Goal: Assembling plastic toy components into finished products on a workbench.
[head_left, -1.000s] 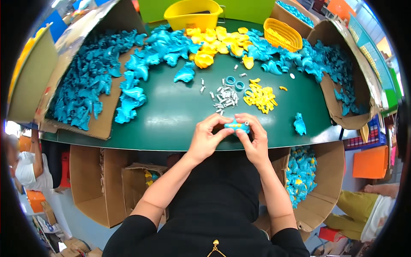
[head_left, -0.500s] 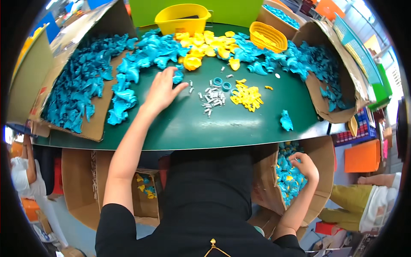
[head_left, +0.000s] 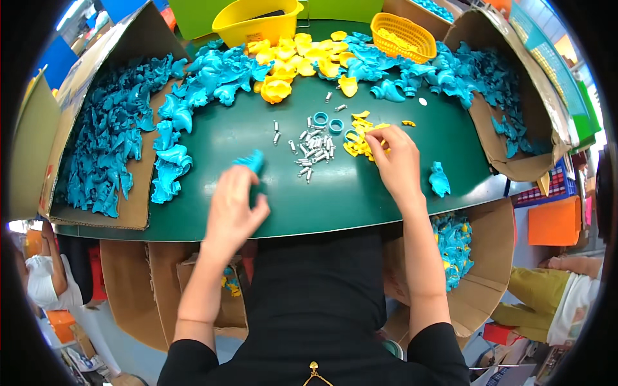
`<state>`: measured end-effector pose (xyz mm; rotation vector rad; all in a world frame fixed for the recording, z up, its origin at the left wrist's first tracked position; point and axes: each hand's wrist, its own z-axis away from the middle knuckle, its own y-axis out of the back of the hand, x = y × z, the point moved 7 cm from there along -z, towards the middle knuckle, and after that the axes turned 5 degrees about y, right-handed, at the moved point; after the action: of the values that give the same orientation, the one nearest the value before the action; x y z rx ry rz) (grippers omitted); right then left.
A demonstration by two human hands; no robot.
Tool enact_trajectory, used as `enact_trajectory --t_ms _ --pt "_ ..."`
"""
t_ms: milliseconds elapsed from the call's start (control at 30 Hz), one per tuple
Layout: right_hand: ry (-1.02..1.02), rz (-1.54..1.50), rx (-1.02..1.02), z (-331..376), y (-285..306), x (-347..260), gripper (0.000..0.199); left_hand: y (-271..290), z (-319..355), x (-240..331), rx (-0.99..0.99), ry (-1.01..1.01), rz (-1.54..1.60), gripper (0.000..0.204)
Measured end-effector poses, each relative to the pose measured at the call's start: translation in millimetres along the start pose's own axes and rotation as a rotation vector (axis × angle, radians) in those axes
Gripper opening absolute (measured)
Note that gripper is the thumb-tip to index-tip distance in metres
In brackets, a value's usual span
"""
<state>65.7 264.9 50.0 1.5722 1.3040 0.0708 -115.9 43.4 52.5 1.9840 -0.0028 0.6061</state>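
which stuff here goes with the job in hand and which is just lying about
Seemingly part of the work:
- blue piece, at the left hand
- small yellow pieces, at the right hand
- silver parts, between the hands; likely, though untouched

Apparently just lying about:
- white disc, on the table
- orange object, off to the right

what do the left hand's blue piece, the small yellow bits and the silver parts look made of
Blue piece: probably moulded plastic from its even colour, though blur hides the finish. Small yellow bits: likely plastic, evenly bright, gloss unclear. Silver parts: probably metal, given their grey shine.
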Motion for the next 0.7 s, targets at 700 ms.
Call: enact_trajectory --t_ms 700 --pt "0.205 0.07 0.059 54.1 -13.7 -39.3 0.01 -46.6 29.7 70.6 0.07 -0.317 0.163 0.017"
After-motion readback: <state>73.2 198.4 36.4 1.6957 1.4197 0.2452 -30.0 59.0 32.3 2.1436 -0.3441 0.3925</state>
